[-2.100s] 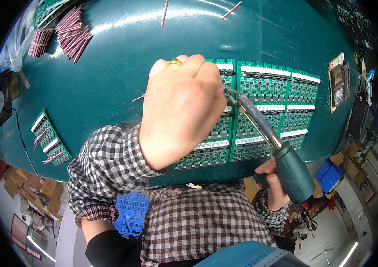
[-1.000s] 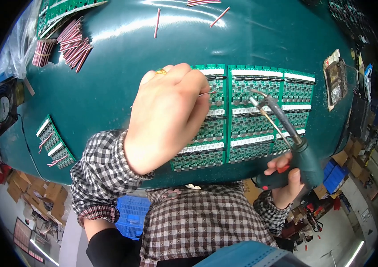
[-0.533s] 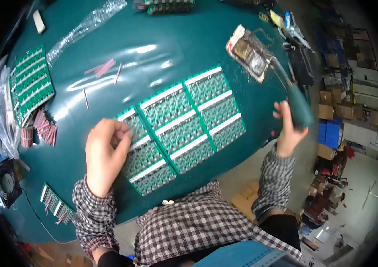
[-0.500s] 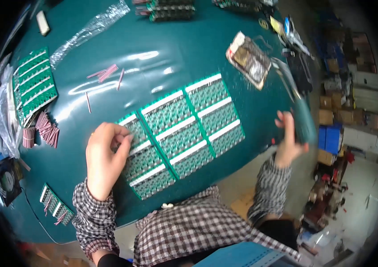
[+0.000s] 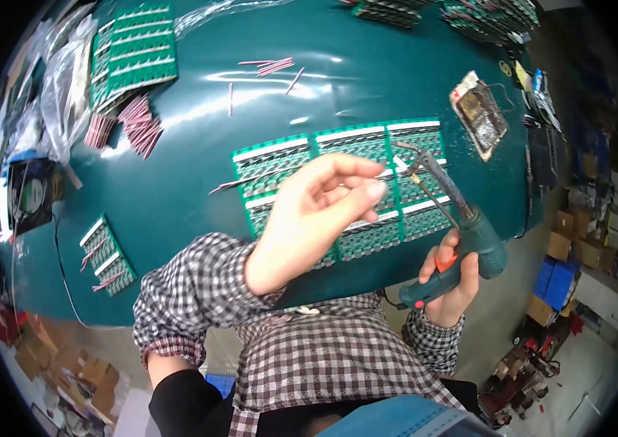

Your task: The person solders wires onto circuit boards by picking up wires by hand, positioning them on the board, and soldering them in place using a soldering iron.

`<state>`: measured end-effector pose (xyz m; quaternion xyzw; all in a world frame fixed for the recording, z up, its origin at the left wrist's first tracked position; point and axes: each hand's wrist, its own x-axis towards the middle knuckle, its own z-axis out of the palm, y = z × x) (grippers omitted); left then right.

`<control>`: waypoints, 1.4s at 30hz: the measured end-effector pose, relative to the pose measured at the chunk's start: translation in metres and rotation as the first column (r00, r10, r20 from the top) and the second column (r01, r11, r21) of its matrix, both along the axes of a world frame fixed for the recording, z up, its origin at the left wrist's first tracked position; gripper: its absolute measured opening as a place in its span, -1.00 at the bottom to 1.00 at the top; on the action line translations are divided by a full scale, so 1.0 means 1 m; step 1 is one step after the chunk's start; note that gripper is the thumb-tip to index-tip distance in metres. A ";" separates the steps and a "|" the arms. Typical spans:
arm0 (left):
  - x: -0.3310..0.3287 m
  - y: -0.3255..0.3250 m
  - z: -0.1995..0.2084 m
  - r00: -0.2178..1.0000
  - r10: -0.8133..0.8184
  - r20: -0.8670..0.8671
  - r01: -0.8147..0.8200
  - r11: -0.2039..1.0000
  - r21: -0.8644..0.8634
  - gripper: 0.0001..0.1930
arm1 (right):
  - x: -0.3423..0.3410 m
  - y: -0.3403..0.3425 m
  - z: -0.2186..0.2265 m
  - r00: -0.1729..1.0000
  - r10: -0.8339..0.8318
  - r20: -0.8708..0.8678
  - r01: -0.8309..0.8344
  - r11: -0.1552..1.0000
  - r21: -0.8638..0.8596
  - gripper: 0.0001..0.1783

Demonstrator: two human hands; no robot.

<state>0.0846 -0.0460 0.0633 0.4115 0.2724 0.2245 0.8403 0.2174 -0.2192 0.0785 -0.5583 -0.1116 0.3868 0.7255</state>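
My right hand (image 5: 454,280) grips a dark green soldering gun (image 5: 485,244) with an orange trigger. Its metal nozzle and thin feed tube reach over the right part of a panel of green circuit boards (image 5: 422,218) with white strips. My left hand (image 5: 323,211) is above the middle of the panel, fingers curled, thumb and index near each other close to the gun's tip. Whatever lies between those fingertips is too small to make out. A thin reddish-dark wire (image 5: 258,178) crosses the panel's left part and runs out of sight behind my left hand.
Loose pink wires (image 5: 276,67) lie beyond the panel, and wire bundles (image 5: 141,127) sit beside stacked boards (image 5: 141,54) at left. A small wired board (image 5: 107,255) is near the left front. A solder-stained tray (image 5: 480,116) lies at right; more board stacks (image 5: 487,18) stand behind.
My right hand, earlier off the table's right edge, now holds the soldering gun over the boards. My left hand has moved right across the panel. A wire now shows on the left boards. The view has shifted.
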 end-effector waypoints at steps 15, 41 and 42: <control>-0.011 0.014 -0.016 0.988 0.110 0.105 -0.041 0.859 -0.510 -0.85 | -0.020 0.015 -0.007 0.985 0.106 -0.136 -0.113 0.993 -0.045 -0.57; -0.039 0.046 -0.057 0.827 0.335 -0.452 0.308 0.403 0.862 -0.88 | -0.016 0.005 -0.005 0.801 0.548 0.243 -0.337 0.747 -0.573 -0.46; -0.039 0.046 -0.056 0.823 0.323 -0.467 0.320 0.415 0.852 -0.88 | -0.016 0.006 -0.004 0.800 0.549 0.242 -0.337 0.745 -0.576 -0.46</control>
